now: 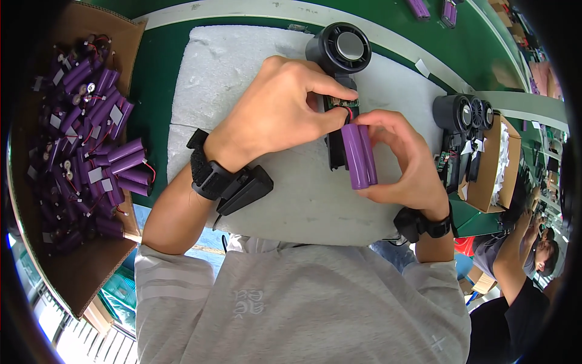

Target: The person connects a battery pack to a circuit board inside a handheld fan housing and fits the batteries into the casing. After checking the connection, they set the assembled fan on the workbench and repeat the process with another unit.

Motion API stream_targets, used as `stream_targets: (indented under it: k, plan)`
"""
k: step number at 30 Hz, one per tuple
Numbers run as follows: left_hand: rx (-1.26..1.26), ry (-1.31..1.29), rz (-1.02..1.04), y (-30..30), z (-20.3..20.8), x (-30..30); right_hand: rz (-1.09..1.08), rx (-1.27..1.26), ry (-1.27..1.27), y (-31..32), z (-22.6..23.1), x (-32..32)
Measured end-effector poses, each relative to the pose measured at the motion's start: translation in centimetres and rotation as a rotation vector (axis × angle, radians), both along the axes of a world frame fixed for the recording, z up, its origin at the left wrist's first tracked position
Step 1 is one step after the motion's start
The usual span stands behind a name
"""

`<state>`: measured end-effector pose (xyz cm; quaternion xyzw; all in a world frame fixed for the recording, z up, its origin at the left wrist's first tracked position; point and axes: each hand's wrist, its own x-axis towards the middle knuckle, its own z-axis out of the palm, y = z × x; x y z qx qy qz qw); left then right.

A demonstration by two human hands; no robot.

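A black handheld fan [337,48] lies on a white foam board [285,200], its round head at the far end and its handle opened. Inside the handle a green circuit board [343,102] with red wires shows. My left hand [285,103] is closed at the board, index finger and thumb on either side of it; the other fingers are partly hidden. My right hand [406,158] grips a purple two-cell battery pack [359,156] between thumb and fingers, tilted over the handle's near part. Red wires run from the pack's far end toward the board.
At the left stands a cardboard box [130,67] heaped with purple battery packs [91,139]. More black fans [461,115] lie at the right, beside a small cardboard box [508,164]. Two battery packs [448,12] rest on the green table at the back. A person [515,273] sits at the right.
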<state>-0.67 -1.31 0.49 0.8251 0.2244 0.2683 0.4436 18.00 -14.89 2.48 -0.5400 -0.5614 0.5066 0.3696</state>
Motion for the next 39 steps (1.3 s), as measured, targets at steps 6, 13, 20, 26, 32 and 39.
stream_targets:
  k: [6,13,20,26,32,39]
  plan:
    - [-0.043,0.086,-0.031,0.4,0.6,-0.1,0.01,0.259,-0.418,0.3,-0.6,-1.2]
    - [-0.046,0.085,-0.077,0.7,0.3,-0.3,0.006,0.354,-0.516,0.1,-0.6,-1.7]
    - [-0.032,0.104,-0.103,0.9,0.4,-0.5,-0.011,0.391,-0.52,-0.6,-0.7,-1.6]
    - [-0.015,0.103,-0.141,1.1,0.5,-0.5,-0.011,0.441,-0.567,-0.7,-0.7,-1.7]
    - [-0.003,0.125,-0.165,1.2,0.6,-0.7,-0.024,0.406,-0.556,-0.7,-0.5,-2.2]
    - [0.039,0.04,-0.173,1.3,-0.1,-0.6,-0.02,0.386,-0.606,-0.7,-0.3,-2.4]
